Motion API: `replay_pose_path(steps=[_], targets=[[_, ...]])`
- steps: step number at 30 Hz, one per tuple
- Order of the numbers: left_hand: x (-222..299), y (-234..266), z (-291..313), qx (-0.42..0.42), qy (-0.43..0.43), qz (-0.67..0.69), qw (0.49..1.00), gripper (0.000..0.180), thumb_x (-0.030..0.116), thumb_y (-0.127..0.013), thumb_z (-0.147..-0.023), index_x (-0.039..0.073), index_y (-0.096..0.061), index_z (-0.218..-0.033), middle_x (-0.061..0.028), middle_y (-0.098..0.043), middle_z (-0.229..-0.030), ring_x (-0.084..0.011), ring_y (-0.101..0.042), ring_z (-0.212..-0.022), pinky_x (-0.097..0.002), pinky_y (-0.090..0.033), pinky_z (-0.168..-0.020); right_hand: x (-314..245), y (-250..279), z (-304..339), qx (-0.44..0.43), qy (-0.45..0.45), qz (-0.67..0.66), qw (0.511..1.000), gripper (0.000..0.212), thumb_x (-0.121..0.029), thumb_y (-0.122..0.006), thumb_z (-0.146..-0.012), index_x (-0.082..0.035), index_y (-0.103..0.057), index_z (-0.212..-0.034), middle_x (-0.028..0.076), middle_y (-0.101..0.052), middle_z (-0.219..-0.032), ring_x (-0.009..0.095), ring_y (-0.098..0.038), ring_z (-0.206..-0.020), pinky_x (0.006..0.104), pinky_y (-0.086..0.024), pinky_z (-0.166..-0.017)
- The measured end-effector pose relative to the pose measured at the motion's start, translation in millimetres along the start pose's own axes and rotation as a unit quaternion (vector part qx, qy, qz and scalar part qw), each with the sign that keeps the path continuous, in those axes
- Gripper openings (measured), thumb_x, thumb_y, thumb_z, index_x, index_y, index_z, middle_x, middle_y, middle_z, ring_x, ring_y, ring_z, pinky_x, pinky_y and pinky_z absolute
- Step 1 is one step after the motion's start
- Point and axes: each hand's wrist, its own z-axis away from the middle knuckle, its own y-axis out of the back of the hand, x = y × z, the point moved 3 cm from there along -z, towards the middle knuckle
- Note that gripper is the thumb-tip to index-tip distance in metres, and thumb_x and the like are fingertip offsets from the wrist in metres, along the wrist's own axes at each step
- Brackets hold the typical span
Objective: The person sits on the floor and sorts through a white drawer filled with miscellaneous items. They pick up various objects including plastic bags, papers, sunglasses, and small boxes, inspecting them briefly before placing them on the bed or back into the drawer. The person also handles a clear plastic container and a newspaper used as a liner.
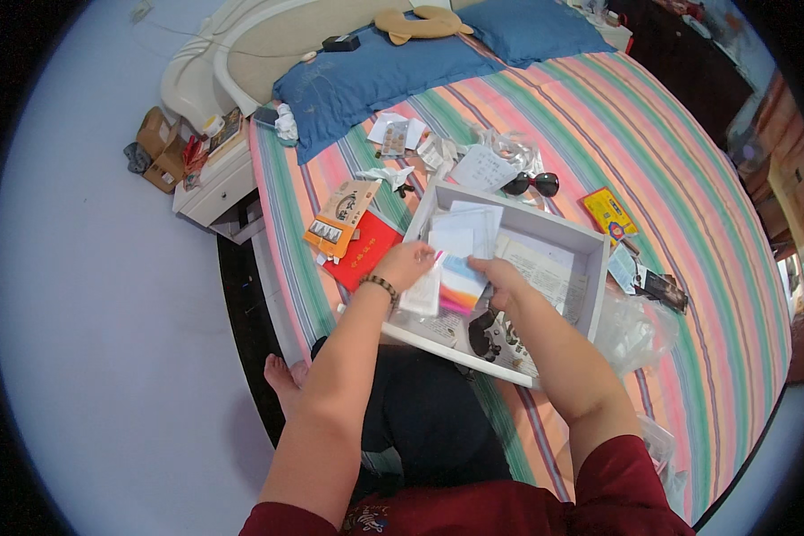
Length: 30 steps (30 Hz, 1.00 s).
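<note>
A thin leaflet in white, blue, orange and pink is held up over a white drawer that rests on the bed. My left hand, with a beaded bracelet on its wrist, pinches the leaflet's left side. At the upper right edge, my right hand grips it between thumb and fingers. Beneath lie white papers and a printed sheet lining the drawer. Dark beads and small loose items sit near the drawer's front, partly hidden by my right forearm.
Left of the drawer are a red booklet and an orange-brown packet. Sunglasses and crumpled plastic lie behind it. A yellow box and a clear plastic bag are to the right. A white nightstand stands beside the bed.
</note>
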Motion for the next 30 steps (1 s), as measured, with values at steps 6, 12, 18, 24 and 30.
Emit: replay_pose_path(steps=[6, 12, 18, 24, 30], targets=[[3, 25, 20, 0.158, 0.040, 0.453, 0.877, 0.026, 0.017, -0.052, -0.089, 0.003, -0.055, -0.110, -0.0053, -0.060, -0.092, -0.0127, -0.060, -0.081, -0.0273, -0.049, -0.070, -37, -5, 36, -0.007, 0.040, -0.100, 0.994, 0.032, -0.017, -0.058, -0.087, 0.003, -0.052, -0.111, 0.015, -0.060, -0.104, 0.023, -0.062, -0.091, 0.0370, -0.052, -0.080], [8, 22, 56, 0.084, 0.046, 0.534, 0.840, 0.025, 0.020, -0.053, -0.089, 0.001, -0.054, -0.106, -0.0043, -0.060, -0.092, -0.0109, -0.058, -0.081, -0.0254, -0.048, -0.069, -67, -2, 82, -0.052, 0.104, -0.160, 0.980, 0.029, -0.016, -0.059, -0.085, 0.002, -0.054, -0.108, 0.014, -0.062, -0.098, 0.022, -0.063, -0.082, 0.0343, -0.053, -0.074], [69, 6, 81, -0.007, 0.013, 0.514, 0.858, 0.046, 0.041, -0.046, -0.093, 0.002, -0.050, -0.116, -0.0027, -0.057, -0.087, -0.0097, -0.053, -0.067, -0.0226, -0.046, -0.062, -55, 12, 110, -0.054, 0.102, -0.089, 0.989, 0.032, -0.015, -0.061, -0.084, 0.003, -0.053, -0.109, 0.014, -0.062, -0.099, 0.020, -0.062, -0.084, 0.0301, -0.051, -0.074], [77, -13, 67, -0.075, -0.019, 0.326, 0.942, 0.048, 0.038, -0.055, -0.089, -0.001, -0.051, -0.117, -0.0048, -0.058, -0.104, -0.0091, -0.056, -0.081, -0.0215, -0.046, -0.072, -34, 17, 106, -0.044, 0.160, 0.020, 0.986, 0.040, -0.010, -0.065, -0.080, 0.003, -0.049, -0.115, 0.014, -0.061, -0.102, 0.021, -0.062, -0.088, 0.0351, -0.052, -0.073], [32, -34, 42, -0.004, 0.020, 0.281, 0.959, 0.032, 0.024, -0.060, -0.086, -0.001, -0.058, -0.107, -0.0071, -0.064, -0.096, -0.0116, -0.061, -0.078, -0.0251, -0.049, -0.068, -24, 0, 110, -0.017, 0.187, 0.067, 0.980, 0.043, -0.014, -0.066, -0.081, 0.001, -0.050, -0.117, 0.014, -0.061, -0.102, 0.022, -0.061, -0.088, 0.0349, -0.051, -0.075]])
